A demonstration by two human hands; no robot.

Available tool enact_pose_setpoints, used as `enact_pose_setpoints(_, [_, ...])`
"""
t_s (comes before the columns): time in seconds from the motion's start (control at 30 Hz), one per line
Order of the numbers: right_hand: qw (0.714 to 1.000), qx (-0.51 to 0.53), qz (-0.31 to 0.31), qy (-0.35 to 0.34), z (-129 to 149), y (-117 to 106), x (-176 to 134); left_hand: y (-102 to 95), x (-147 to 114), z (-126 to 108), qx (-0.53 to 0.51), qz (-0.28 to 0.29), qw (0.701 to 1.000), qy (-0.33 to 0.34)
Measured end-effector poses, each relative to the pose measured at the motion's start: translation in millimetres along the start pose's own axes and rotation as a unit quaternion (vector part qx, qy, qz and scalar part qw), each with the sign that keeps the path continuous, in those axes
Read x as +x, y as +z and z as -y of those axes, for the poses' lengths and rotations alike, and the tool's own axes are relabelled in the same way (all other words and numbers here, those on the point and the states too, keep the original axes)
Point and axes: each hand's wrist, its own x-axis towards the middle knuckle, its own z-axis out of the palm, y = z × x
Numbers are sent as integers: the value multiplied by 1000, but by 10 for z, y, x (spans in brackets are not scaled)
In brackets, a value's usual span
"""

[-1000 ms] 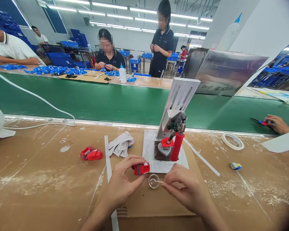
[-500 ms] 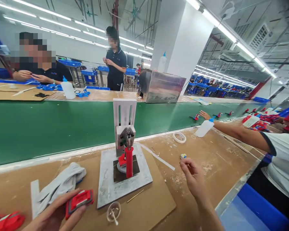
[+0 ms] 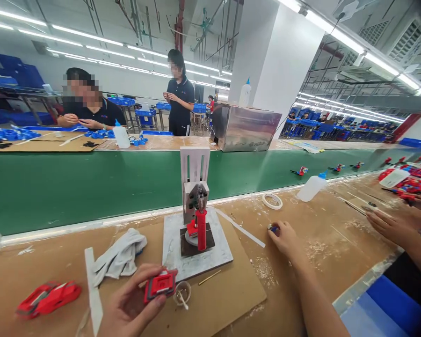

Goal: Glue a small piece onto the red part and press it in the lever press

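My left hand grips a small red plastic part near the front edge of the cardboard mat. Just right of that part sits a small clear dish with a white stick in it. My right hand reaches out to the right and closes over a small blue-and-white piece on the bench. Between the hands stands a press jig with a red handle on a grey base plate.
A white glove and a red toy part lie at left. A thin wooden stick lies on the mat. A tape roll and glue bottle sit by the green conveyor. A co-worker's hands work at right.
My right hand left the clear dish, swung out to the right and came down on the small blue-and-white piece. My left hand kept hold of the red part. The view turned right.
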Motion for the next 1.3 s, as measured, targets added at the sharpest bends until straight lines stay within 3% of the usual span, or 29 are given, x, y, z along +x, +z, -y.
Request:
enact_pose_setpoints(0.23, [996, 85, -19, 12, 133, -16, 142, 113, -68, -197, -36, 32, 999, -8])
enact_pose_setpoints(0.37, [971, 237, -13, -2, 550, -106, -260, 110, -60, -177, -103, 105, 989, 8])
enact_pose_setpoints(0.47, [833, 552, 26, -21, 1092, -123, -865, 112, -80, -140, -145, 160, 976, -3])
enact_pose_setpoints(0.53, [749, 648, 134, -47, 1498, -100, -1237, 133, -115, -138, -174, 152, 973, -21])
enact_pose_setpoints(0.6, [683, 697, 213, -38, 1864, -64, -1474, 156, -149, -152, -193, 140, 971, -30])
enact_pose_setpoints(0.7, [620, 736, 270, -29, 2222, -25, -1569, 169, -166, -171, -199, 152, 968, -29])
enact_pose_setpoints(0.8, [589, 763, 265, -34, 2342, 2, -1530, 153, -158, -170, -195, 166, 966, -35])
enact_pose_setpoints(0.87, [598, 759, 253, -46, 2332, 29, -1507, 139, -156, -164, -192, 173, 965, -38])
enact_pose_setpoints(0.93, [631, 735, 239, -65, 2283, 49, -1493, 129, -158, -153, -187, 178, 965, -35])
enact_pose_setpoints(1.03, [706, 658, 224, -134, 2197, 14, -1461, 116, -160, -113, -183, 180, 966, -35])
enact_pose_setpoints(1.17, [810, 458, 199, -308, 2212, -171, -1343, 96, -141, -22, -189, 198, 960, -52])
enact_pose_setpoints(1.23, [819, 373, 199, -389, 2293, -268, -1264, 96, -127, -4, -177, 208, 961, -45])
enact_pose_setpoints(1.3, [806, 324, 213, -448, 2396, -329, -1195, 104, -118, -21, -143, 204, 968, -34])
